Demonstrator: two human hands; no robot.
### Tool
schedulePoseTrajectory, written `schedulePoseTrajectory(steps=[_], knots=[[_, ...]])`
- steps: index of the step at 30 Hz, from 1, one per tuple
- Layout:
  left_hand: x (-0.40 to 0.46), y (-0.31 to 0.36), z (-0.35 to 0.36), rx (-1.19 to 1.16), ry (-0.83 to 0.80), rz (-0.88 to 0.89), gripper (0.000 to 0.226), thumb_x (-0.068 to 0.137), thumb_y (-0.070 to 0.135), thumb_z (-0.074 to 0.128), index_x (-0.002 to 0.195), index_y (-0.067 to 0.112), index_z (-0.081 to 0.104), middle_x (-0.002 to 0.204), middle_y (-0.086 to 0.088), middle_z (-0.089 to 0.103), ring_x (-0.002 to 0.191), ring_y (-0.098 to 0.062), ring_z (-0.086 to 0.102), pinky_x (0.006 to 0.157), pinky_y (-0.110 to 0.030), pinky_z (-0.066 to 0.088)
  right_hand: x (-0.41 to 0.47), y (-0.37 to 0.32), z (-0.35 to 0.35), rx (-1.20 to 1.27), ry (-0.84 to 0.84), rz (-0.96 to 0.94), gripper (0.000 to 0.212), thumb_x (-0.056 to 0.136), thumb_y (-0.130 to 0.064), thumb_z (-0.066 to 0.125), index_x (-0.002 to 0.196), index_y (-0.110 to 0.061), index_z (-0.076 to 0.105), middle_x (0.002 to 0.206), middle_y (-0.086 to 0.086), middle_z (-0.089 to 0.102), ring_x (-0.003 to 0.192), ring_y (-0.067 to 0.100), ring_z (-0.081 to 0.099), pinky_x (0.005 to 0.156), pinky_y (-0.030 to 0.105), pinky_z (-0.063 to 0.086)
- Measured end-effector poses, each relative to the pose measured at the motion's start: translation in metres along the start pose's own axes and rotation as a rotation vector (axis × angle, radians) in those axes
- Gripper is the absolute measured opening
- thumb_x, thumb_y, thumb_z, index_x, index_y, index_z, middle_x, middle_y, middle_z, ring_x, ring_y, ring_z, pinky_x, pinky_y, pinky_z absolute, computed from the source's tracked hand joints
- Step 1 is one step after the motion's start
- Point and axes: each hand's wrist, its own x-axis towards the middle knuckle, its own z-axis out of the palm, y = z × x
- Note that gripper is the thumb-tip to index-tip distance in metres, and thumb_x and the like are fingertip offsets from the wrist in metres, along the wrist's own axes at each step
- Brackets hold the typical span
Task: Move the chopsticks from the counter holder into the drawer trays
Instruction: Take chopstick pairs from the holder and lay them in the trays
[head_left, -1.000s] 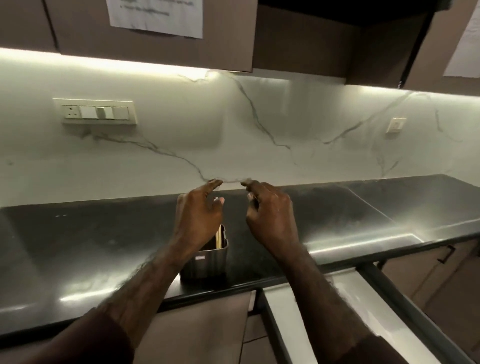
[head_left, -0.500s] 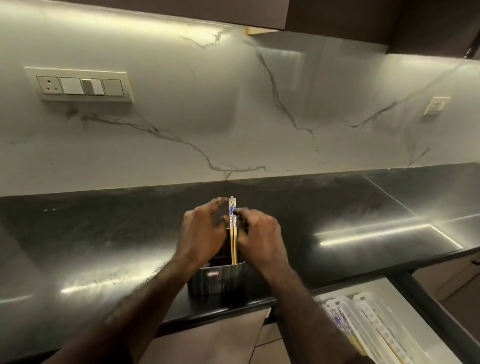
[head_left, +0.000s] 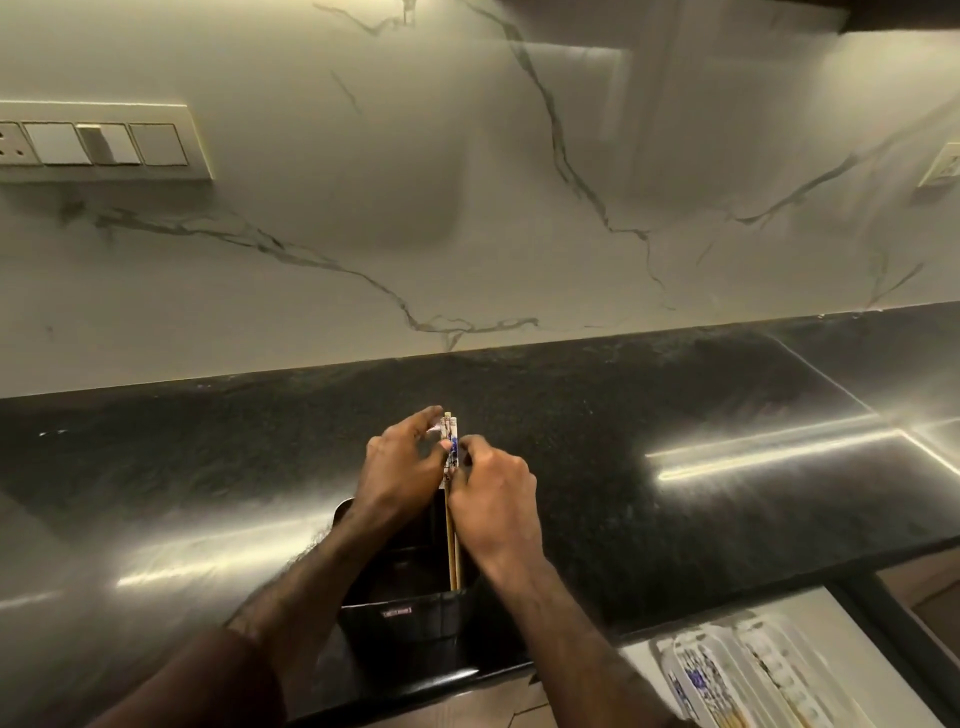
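A dark metal holder (head_left: 400, 618) stands on the black counter near its front edge. A pair of wooden chopsticks (head_left: 453, 540) with blue-and-white patterned tops rises out of it. My left hand (head_left: 402, 467) and my right hand (head_left: 493, 504) meet above the holder, with the fingertips of both pinched on the patterned tops. At the bottom right an open drawer (head_left: 649, 649) holds white trays (head_left: 753, 675) with chopsticks lying in them, blurred.
The black counter (head_left: 675, 405) runs left to right under a white marble backsplash. A switch panel (head_left: 98, 143) is on the wall at the left, a socket (head_left: 943, 166) at the right. Cabinet fronts lie below the counter edge.
My hands came down from apart above the holder and closed on the chopstick tops. The view tilted down and moved closer, bringing the drawer trays into sight.
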Motion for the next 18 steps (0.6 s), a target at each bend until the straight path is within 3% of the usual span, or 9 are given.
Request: schedulePoseTrajectory(steps=[4,8,11,13,18], knots=[[0.005,-0.009,0.003,-0.263,-0.052,-0.126,0.045,0.087,0.013,0.069,0.131,0.018,0.058,0.120,-0.001,0.068,0.105,0.001,0.062,0.082,-0.006,0.046,0.005,0.002,0.009,-0.002,-0.038,0.040,0.020,0.096,-0.012,0.053,0.112,-0.014,0.063,0.092,-0.001,0.072,0.081,0.012,0.069,0.070,0.024,0.056],[0.008,-0.012,-0.001,-0.524,-0.117,-0.195,0.040,0.083,0.007,0.073,0.120,0.016,0.065,0.106,-0.002,0.074,0.092,-0.003,0.070,0.080,-0.015,0.055,0.006,0.003,0.014,0.020,-0.077,0.094,0.024,0.095,-0.010,0.054,0.118,-0.014,0.062,0.092,0.000,0.072,0.080,0.012,0.069,0.072,0.029,0.059],[0.008,-0.013,-0.002,-0.659,-0.118,-0.221,0.040,0.078,-0.001,0.074,0.116,0.009,0.066,0.098,0.000,0.075,0.089,-0.007,0.072,0.072,-0.014,0.055,0.004,0.006,0.016,0.051,-0.088,0.115,0.024,0.095,-0.013,0.057,0.117,-0.017,0.063,0.090,-0.002,0.071,0.077,0.009,0.067,0.067,0.020,0.056],[0.010,-0.014,-0.004,-0.706,-0.125,-0.230,0.042,0.076,-0.003,0.075,0.115,0.007,0.067,0.098,-0.005,0.075,0.091,-0.013,0.073,0.075,-0.018,0.056,0.006,0.008,0.017,0.058,-0.105,0.125,0.022,0.093,-0.014,0.060,0.115,-0.018,0.065,0.091,-0.004,0.071,0.077,0.006,0.066,0.064,0.014,0.052],[0.010,-0.018,-0.009,-0.793,-0.160,-0.219,0.042,0.075,-0.007,0.072,0.113,0.013,0.067,0.092,-0.008,0.076,0.086,-0.016,0.074,0.070,-0.018,0.056,0.009,0.007,0.016,0.091,-0.179,0.163,0.018,0.091,-0.017,0.063,0.108,-0.022,0.066,0.092,-0.007,0.069,0.077,0.002,0.063,0.067,0.014,0.050]])
